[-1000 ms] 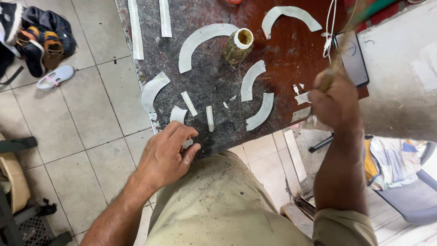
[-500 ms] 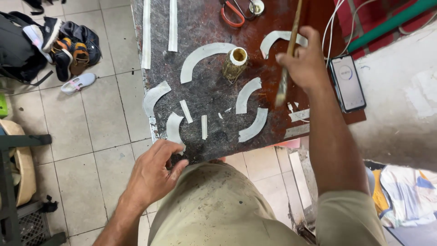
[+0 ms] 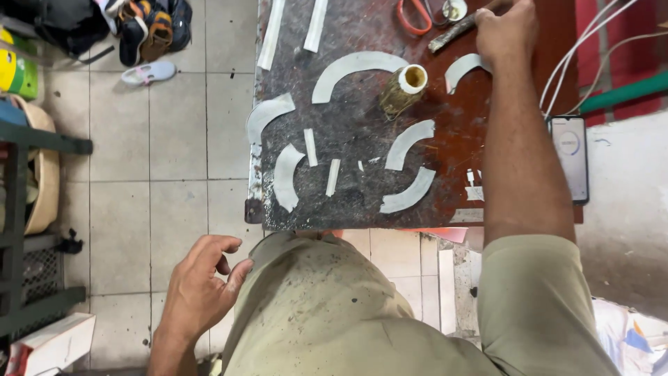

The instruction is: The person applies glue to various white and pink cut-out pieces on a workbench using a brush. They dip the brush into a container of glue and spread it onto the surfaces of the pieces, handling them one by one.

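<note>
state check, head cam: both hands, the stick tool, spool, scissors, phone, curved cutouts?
right hand: closed on the stick tool, arm stretched over the table
stick tool: held, lying at a slant
left hand: empty, fingers curled, off the table
spool: upright, hollow core showing
scissors: lying flat, blades hidden
phone: face up, screen lit
curved cutouts: flat, spread apart

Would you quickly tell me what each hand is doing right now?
Left hand: loosely open, empty, off the worktable.
Right hand: closed on a stick-like tool at the table's far end.
</note>
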